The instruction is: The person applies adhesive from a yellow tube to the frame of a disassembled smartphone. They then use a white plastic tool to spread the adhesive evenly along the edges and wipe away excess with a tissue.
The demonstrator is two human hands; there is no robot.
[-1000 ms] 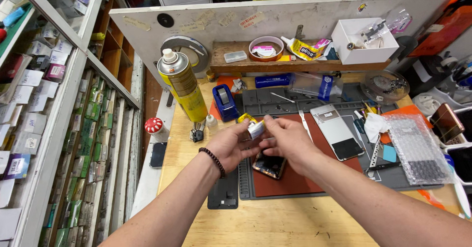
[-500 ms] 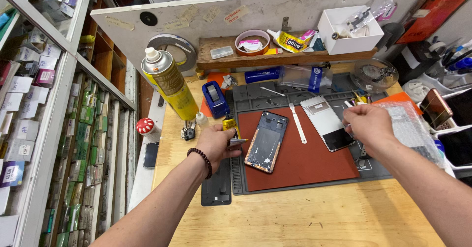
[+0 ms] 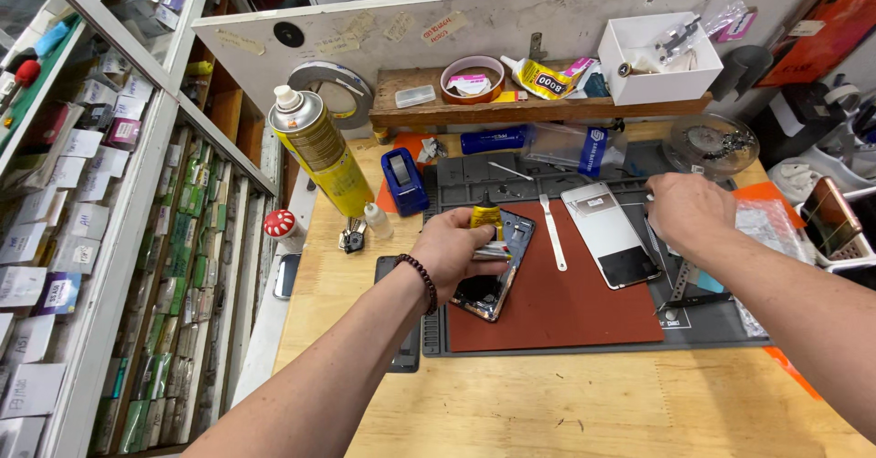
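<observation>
My left hand [image 3: 453,250] grips a small yellow glue tube [image 3: 486,217] with a silver lower end, held over an opened phone frame [image 3: 495,269] lying on the red mat [image 3: 566,303]. My right hand [image 3: 691,212] hovers with curled fingers at the right edge of the mat, above thin metal tools [image 3: 680,280]. What its fingers hold, if anything, is hidden. A phone back panel [image 3: 610,233], white and black, lies between the hands. A white spudger [image 3: 551,230] rests on the mat beside it.
A yellow spray can [image 3: 322,152] and a blue tape dispenser [image 3: 404,181] stand at the left. A wooden shelf [image 3: 538,108] carries a tape roll, glue and a white box [image 3: 659,58]. Drawers of parts [image 3: 137,239] fill the left side. Another phone [image 3: 832,215] lies far right.
The hands, joined over the phone a second ago, have separated. My left hand stays by the phone frame with the tube; my right hand has gone to the right side of the mat.
</observation>
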